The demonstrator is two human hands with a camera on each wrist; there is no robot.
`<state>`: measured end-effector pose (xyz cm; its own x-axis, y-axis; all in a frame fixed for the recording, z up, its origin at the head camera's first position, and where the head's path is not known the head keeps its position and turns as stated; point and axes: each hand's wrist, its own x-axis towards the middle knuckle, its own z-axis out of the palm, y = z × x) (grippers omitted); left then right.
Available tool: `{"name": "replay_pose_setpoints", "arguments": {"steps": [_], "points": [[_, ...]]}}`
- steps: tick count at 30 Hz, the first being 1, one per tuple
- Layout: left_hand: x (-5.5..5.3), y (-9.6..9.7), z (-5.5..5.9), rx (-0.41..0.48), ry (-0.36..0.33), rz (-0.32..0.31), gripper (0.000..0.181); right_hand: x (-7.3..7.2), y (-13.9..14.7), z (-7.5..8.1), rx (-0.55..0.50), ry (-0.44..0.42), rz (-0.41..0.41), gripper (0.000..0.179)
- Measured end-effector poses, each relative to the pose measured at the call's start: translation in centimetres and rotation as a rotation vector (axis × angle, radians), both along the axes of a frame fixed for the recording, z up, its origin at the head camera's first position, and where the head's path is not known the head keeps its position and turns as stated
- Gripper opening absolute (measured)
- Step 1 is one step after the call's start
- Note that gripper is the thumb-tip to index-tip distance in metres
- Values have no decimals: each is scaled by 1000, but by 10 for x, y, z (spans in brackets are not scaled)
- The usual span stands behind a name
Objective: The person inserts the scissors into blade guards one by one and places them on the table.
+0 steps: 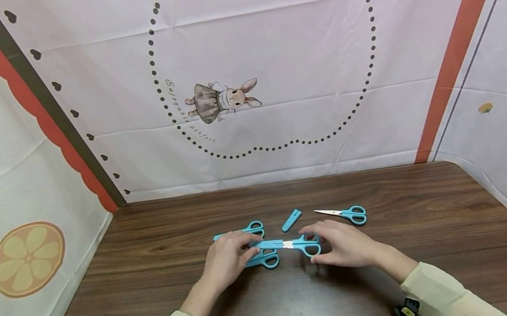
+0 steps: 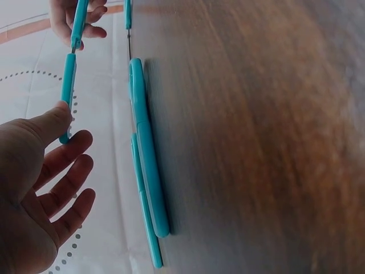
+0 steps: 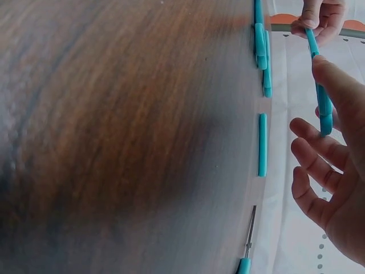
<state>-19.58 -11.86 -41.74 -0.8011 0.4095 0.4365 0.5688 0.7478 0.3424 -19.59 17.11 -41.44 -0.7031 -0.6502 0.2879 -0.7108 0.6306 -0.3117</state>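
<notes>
My left hand (image 1: 229, 256) pinches the end of a blue blade cover (image 2: 68, 80) between thumb and fingers. The cover is partly on the blades of blue-handled scissors (image 1: 309, 245), and a short strip of bare metal shows between cover and handles. My right hand (image 1: 343, 241) holds those scissors by the handle loops, thumb on one side and fingers on the other. Both wrist views show this pair held up off the table. Under and beside my left hand lie two covered scissors, one farther back (image 1: 254, 228) and one nearer (image 1: 269, 259), partly hidden by the hand.
Behind my hands a loose blue cover (image 1: 291, 220) lies on the brown wooden table (image 1: 157, 241). To its right are uncovered scissors (image 1: 355, 215), blades pointing left. A printed cloth (image 1: 309, 70) hangs along the table's back edge and both sides.
</notes>
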Motion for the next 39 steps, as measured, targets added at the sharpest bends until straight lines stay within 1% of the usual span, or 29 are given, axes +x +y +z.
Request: {"name": "replay_pose_setpoints", "arguments": {"steps": [3,7,10,14,18,23,30,34,39], "points": [[1,0,0,-5,2,-2,21,0,0,0,8,-4,-11,56],[1,1,0,-18,3,-2,20,1,0,1,22,-23,-49,60],[1,1,0,-26,-6,2,20,1,-1,2,27,-37,-79,61],[2,1,0,-32,-22,10,22,1,-1,3,16,-40,-96,60],[1,1,0,-34,-30,16,23,0,-1,3,3,-28,-99,59],[1,0,0,-22,-17,4,22,-1,0,4,-6,-4,-88,57],[2,-2,0,-29,-35,14,20,-1,1,4,-18,7,-78,57],[2,-2,-1,-19,-12,11,20,-2,0,3,-27,8,-83,57],[1,-2,-2,-18,1,7,20,-2,0,3,-26,16,-97,58]]}}
